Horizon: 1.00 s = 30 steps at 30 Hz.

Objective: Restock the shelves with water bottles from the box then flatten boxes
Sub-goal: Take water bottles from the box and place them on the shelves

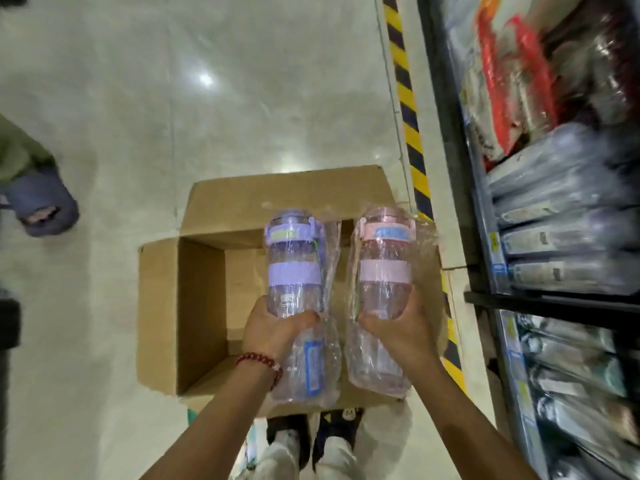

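Observation:
An open cardboard box [201, 299] sits on the floor in front of my feet, and its inside looks bare where I can see it. My left hand [273, 327] grips a purple water bottle [294, 268] wrapped in clear plastic, held above the box. My right hand [398, 327] grips a pink water bottle [384, 268], also wrapped in plastic, right beside the purple one. Both bottles point away from me, caps at the far end.
A dark metal shelf rack [485, 296] full of wrapped goods [568, 209] runs along the right. Yellow-black hazard tape [408, 109] marks the floor at its foot. Another person's leg and shoe [38, 206] stand at the left. My own shoes [311, 431] are below the box.

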Available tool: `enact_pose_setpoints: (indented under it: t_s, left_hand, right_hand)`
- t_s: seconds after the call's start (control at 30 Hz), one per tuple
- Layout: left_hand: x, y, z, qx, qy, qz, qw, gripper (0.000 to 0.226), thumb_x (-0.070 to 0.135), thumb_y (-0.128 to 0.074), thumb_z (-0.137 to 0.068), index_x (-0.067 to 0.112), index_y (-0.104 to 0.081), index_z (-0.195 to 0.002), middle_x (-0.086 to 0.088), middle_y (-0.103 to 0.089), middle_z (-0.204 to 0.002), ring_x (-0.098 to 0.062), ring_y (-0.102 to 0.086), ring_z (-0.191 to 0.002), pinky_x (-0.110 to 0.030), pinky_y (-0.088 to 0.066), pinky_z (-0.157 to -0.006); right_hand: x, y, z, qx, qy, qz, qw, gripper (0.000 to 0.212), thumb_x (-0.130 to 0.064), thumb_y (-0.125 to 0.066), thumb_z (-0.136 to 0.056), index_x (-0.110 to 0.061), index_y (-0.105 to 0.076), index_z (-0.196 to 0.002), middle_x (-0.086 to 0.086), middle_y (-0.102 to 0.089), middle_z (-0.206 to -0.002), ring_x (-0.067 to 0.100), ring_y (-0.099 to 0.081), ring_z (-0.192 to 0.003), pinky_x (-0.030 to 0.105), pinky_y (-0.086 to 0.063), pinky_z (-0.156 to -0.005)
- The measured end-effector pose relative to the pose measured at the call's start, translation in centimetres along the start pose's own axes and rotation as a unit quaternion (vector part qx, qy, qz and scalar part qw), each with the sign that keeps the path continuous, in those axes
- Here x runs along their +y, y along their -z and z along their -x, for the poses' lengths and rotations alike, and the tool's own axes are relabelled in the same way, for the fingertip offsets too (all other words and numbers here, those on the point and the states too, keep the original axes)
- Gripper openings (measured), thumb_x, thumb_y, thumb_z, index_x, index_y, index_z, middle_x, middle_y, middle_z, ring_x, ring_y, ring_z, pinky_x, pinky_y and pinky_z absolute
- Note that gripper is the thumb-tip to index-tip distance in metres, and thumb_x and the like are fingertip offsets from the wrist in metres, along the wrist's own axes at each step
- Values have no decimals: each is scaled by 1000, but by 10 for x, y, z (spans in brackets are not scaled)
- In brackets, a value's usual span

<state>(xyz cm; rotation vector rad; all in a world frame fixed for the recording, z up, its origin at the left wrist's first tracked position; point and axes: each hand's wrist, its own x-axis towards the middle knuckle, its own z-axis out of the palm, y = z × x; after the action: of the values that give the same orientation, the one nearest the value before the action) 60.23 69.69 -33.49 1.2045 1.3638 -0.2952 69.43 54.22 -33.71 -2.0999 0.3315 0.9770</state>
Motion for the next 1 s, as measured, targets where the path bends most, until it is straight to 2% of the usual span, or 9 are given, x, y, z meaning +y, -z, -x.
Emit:
enact_pose_setpoints:
  t_s: [0.07,0.13,0.23,0.37,0.47,0.6,0.67,0.73,1.0]
  left_hand:
    - [31,14,41,-6,-52,-7,999,44,11,-85,-58,23,-58,-91,1,-68,-87,-15,-65,-80,-27,-51,-66]
    - [60,25,83,-26,-93,-23,995,43,12,-84,-56,20,-63,-93,0,-71,-84,-14,-68,-76,-22,-49,-59]
    - [95,41,145,-45,-150,-36,987,67,33,-83,-38,16,-63,-100,-3,-71,-87,-18,-69,-79,-26,-50,-63]
    - [127,59,221,-47,-197,-53,978,52,10,-85,-55,20,-60,-99,-1,-69,-89,-14,-68,-80,-26,-51,-65]
    - [149,65,270,-49,-240,-63,967,55,16,-87,-54,22,-60,-101,0,-71,-90,-14,-68,-80,-30,-55,-69]
    - [179,66,335,-29,-308,-65,949,45,8,-84,-61,17,-57,-97,4,-65,-87,-9,-64,-77,-28,-54,-69]
    - [192,64,361,-33,-344,-69,936,42,7,-84,-62,17,-56,-92,6,-63,-82,-3,-61,-71,-13,-46,-56]
    - [201,62,382,-35,-374,-71,924,47,15,-86,-60,14,-56,-97,3,-65,-84,-3,-62,-70,-10,-43,-52]
    - [216,44,439,-74,-440,-48,894,54,34,-79,-41,24,-53,-88,2,-67,-90,-12,-66,-79,-30,-55,-69]
  right_hand:
    - [-26,22,38,10,23,-10,1000,99,-35,-84,-56,-22,-30,-139,-2,-54,-112,20,-57,-96,34,-48,-81]
    - [-48,45,75,26,44,-33,998,110,-48,-75,-39,-26,-32,-138,-3,-56,-113,21,-60,-100,37,-51,-83]
    - [-73,78,128,50,82,-61,993,105,-48,-70,-34,-32,-37,-133,-9,-60,-113,13,-62,-102,33,-53,-78]
    - [-104,117,198,60,111,-121,985,98,-44,-69,-36,-32,-40,-128,-3,-62,-113,21,-61,-104,45,-53,-86]
    - [-133,143,244,68,155,-156,973,95,-48,-79,-38,-40,-41,-125,-1,-62,-112,23,-62,-102,48,-51,-87]
    - [-159,181,297,75,204,-168,962,84,-35,-88,-49,-36,-43,-120,3,-60,-109,8,-64,-93,28,-56,-74]
    - [-170,199,322,90,211,-159,960,91,-41,-76,-43,-27,-43,-126,-2,-60,-108,12,-62,-98,26,-52,-69]
    - [-173,216,343,131,239,-143,951,101,-49,-67,-40,-20,-40,-133,-1,-59,-111,19,-59,-102,30,-51,-72]
    - [-163,258,397,217,269,-185,920,91,-41,-69,-41,-27,-42,-126,-3,-61,-108,19,-61,-98,41,-55,-78]
